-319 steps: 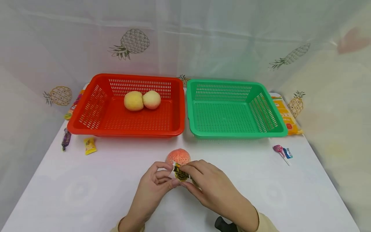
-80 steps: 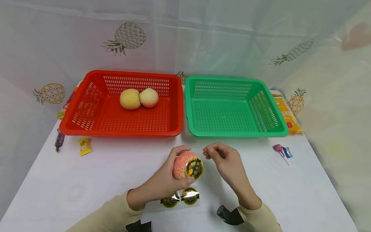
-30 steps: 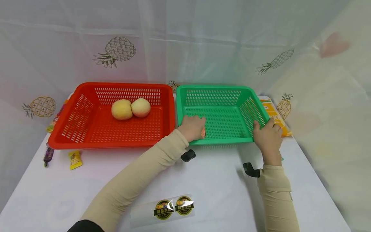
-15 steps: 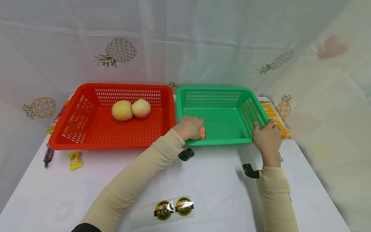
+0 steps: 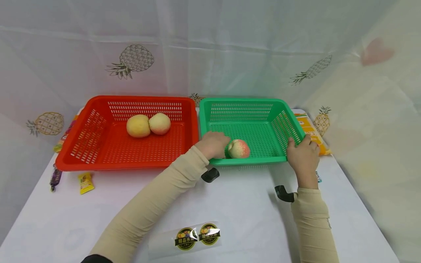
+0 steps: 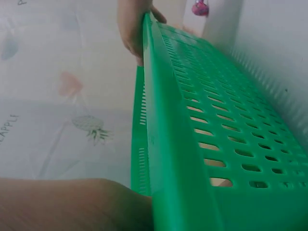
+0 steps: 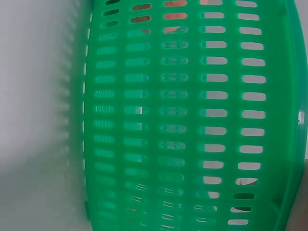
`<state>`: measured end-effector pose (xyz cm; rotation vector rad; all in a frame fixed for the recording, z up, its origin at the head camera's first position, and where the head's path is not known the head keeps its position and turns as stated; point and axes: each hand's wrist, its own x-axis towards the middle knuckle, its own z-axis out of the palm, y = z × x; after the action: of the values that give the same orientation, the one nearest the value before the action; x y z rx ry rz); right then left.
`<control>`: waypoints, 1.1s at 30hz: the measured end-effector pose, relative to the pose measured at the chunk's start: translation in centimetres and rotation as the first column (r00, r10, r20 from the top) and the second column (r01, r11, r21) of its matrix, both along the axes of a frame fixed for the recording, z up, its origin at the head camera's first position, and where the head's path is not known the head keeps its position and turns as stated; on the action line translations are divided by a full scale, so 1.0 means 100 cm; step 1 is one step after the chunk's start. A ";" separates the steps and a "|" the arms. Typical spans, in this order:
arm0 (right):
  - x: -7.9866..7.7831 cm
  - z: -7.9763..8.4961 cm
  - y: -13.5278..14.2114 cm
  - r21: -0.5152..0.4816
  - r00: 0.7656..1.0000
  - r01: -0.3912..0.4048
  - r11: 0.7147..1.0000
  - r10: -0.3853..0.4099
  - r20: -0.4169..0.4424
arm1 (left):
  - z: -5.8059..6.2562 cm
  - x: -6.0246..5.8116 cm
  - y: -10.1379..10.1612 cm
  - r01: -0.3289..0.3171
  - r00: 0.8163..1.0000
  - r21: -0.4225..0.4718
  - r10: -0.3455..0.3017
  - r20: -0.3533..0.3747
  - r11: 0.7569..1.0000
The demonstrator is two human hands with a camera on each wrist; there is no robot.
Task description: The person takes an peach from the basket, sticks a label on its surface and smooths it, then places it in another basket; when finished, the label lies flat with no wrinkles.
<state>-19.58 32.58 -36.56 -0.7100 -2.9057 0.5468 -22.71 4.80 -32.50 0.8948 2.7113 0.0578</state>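
Note:
My left hand reaches over the near left corner of the green basket in the head view. Right beside its fingertips, inside the basket, lies a pale peach with a pink-red side. The peach is fully exposed, and the hand's fingers are mostly hidden. My right hand grips the basket's right rim near the front corner, thumb on the inner side. In the left wrist view the basket wall fills the middle, with the right hand at its far end.
Left of the green basket, a red basket holds two peaches. A clear strip with two black-and-gold stickers lies in front. Small wrapped candies lie at the left, and an orange packet is behind the right side.
The peach was picked up in my left hand, stickered, and carried into the green basket. It has just come out from under that hand to the right. My right hand took the basket's rim.

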 end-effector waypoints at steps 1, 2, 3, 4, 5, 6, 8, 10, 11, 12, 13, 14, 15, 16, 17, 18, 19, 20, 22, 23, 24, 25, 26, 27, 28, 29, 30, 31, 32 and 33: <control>0.000 0.000 0.000 0.000 1.000 -0.001 1.000 0.001 0.003 | -0.001 0.000 0.000 -0.003 1.000 0.016 0.003 -0.011 1.000; 0.000 0.000 -0.001 0.000 1.000 0.000 1.000 0.000 0.006 | -0.002 -0.001 0.001 -0.002 1.000 0.038 0.003 -0.023 0.999; 0.000 0.000 -0.001 0.000 1.000 0.002 1.000 -0.002 0.007 | -0.003 -0.002 0.002 0.006 0.999 0.060 -0.003 -0.037 0.998; 0.000 0.000 -0.001 -0.001 1.000 0.006 1.000 -0.006 0.009 | -0.005 -0.003 0.004 0.025 0.998 0.081 -0.020 -0.053 0.996; 0.000 0.001 -0.001 0.000 1.000 0.010 1.000 -0.010 0.011 | -0.007 -0.004 0.007 0.050 0.997 0.104 -0.043 -0.064 0.993; 0.000 0.001 0.000 0.002 1.000 0.013 1.000 -0.013 0.012 | -0.009 -0.005 0.010 0.077 0.995 0.123 -0.068 -0.072 0.989; 0.001 0.001 0.000 0.001 1.000 0.016 1.000 -0.016 0.009 | -0.013 -0.007 0.015 0.130 0.990 0.134 -0.121 -0.075 0.982; 0.001 0.000 -0.001 -0.003 1.000 0.010 1.000 -0.010 0.004 | -0.017 -0.009 0.019 0.157 0.987 0.138 -0.150 -0.058 0.978; 0.000 0.000 -0.001 -0.004 1.000 0.006 1.000 -0.006 0.000 | -0.019 -0.010 0.021 0.155 0.988 0.143 -0.150 -0.043 0.977; 0.000 0.000 -0.001 -0.005 1.000 0.002 1.000 -0.002 -0.004 | -0.020 -0.011 0.022 0.148 0.989 0.143 -0.145 -0.031 0.979; 0.000 -0.001 -0.002 -0.005 1.000 -0.001 1.000 0.001 -0.008 | -0.020 -0.012 0.022 0.139 0.990 0.148 -0.138 -0.022 0.979; 0.000 -0.001 -0.002 -0.006 1.000 -0.004 1.000 0.004 -0.011 | -0.021 -0.013 0.022 0.131 0.991 0.155 -0.131 -0.011 0.979; 0.000 -0.001 -0.002 -0.004 1.000 -0.003 1.000 0.003 -0.016 | -0.021 -0.014 0.022 0.121 0.992 0.166 -0.124 0.008 0.979; 0.000 -0.001 -0.002 -0.003 1.000 -0.001 1.000 0.001 -0.019 | -0.020 -0.016 0.022 0.113 0.992 0.181 -0.121 0.035 0.977; 0.000 -0.001 -0.002 -0.001 1.000 0.002 1.000 -0.002 -0.023 | -0.020 -0.017 0.021 0.109 0.990 0.188 -0.123 0.064 0.976; 0.000 -0.001 -0.002 0.000 1.000 0.005 1.000 -0.005 -0.026 | -0.018 -0.019 0.020 0.102 0.988 0.192 -0.123 0.098 0.976; 0.000 -0.001 -0.002 0.001 1.000 0.007 1.000 -0.007 -0.028 | -0.017 -0.020 0.019 0.098 0.984 0.190 -0.124 0.129 0.977; 0.000 -0.001 -0.002 0.001 1.000 0.010 1.000 -0.010 -0.029 | -0.016 -0.022 0.017 0.094 0.979 0.180 -0.124 0.163 0.979; 0.000 0.000 -0.003 0.002 1.000 0.010 1.000 -0.010 -0.029 | -0.014 -0.025 0.014 0.092 0.969 0.146 -0.122 0.216 0.985; 0.000 0.000 -0.003 0.003 1.000 0.009 1.000 -0.009 -0.029 | -0.014 -0.026 0.012 0.091 0.966 0.133 -0.120 0.229 0.987; 0.000 -0.001 -0.003 0.003 1.000 0.007 1.000 -0.007 -0.029 | -0.014 -0.027 0.010 0.086 0.964 0.126 -0.114 0.240 0.988; 0.000 -0.001 -0.004 0.004 1.000 0.005 1.000 -0.005 -0.028 | -0.015 -0.028 0.009 0.084 0.964 0.125 -0.113 0.242 0.989; 0.000 -0.001 -0.004 0.005 1.000 0.003 1.000 -0.002 -0.029 | -0.016 -0.029 0.007 0.076 0.964 0.133 -0.107 0.245 0.988; -0.001 -0.001 -0.004 0.006 1.000 0.000 1.000 0.000 -0.030 | -0.018 -0.030 0.006 0.064 0.963 0.153 -0.101 0.249 0.986; -0.001 -0.001 -0.004 0.007 1.000 -0.001 1.000 0.002 -0.031 | -0.019 -0.031 0.005 0.049 0.963 0.184 -0.095 0.254 0.982; -0.001 -0.001 -0.004 0.007 0.999 -0.001 1.000 0.002 -0.032 | -0.019 -0.031 0.004 0.036 0.962 0.207 -0.090 0.256 0.978; 0.000 -0.001 -0.003 0.007 0.999 0.000 1.000 0.000 -0.035 | -0.019 -0.031 0.003 0.027 0.962 0.218 -0.085 0.260 0.975; 0.000 -0.001 -0.003 0.008 0.999 0.003 1.000 -0.003 -0.039 | -0.019 -0.030 0.003 0.020 0.960 0.221 -0.080 0.267 0.975; 0.000 -0.001 -0.003 0.008 0.999 0.006 1.000 -0.006 -0.044 | -0.018 -0.029 0.003 0.011 0.959 0.222 -0.073 0.274 0.975; 0.001 -0.001 -0.003 0.007 0.999 0.010 1.000 -0.010 -0.049 | -0.017 -0.027 0.003 0.008 0.960 0.211 -0.066 0.273 0.977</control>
<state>-19.50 32.29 -36.66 -0.7000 -2.8561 0.5439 -25.44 5.14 -34.18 0.9169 2.4549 0.4349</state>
